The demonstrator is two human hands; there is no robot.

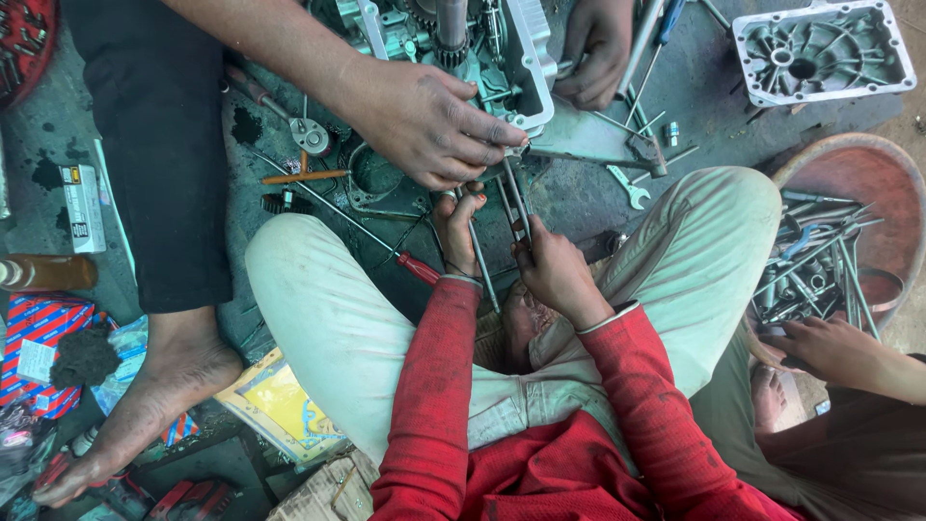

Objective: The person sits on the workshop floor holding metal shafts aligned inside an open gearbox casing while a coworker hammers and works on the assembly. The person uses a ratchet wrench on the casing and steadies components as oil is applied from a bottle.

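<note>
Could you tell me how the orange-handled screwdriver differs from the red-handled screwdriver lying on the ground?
The orange-handled screwdriver is short and stubby, lying nearly level beside a ratchet head; the red-handled screwdriver has a long thin shaft running diagonally toward the person's knee. The orange one lies in the open, apart from anyone; the red one's handle sits right by the person's left hand and sleeve. Both rest untouched on the dark, oily ground.

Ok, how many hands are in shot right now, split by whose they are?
Own, red sleeves, gripping metal rods: 2 (left hand, right hand)
Opposite person's hands, at the engine casing: 2
Side person's hand, by the tool bowl: 1
Total: 5
</note>
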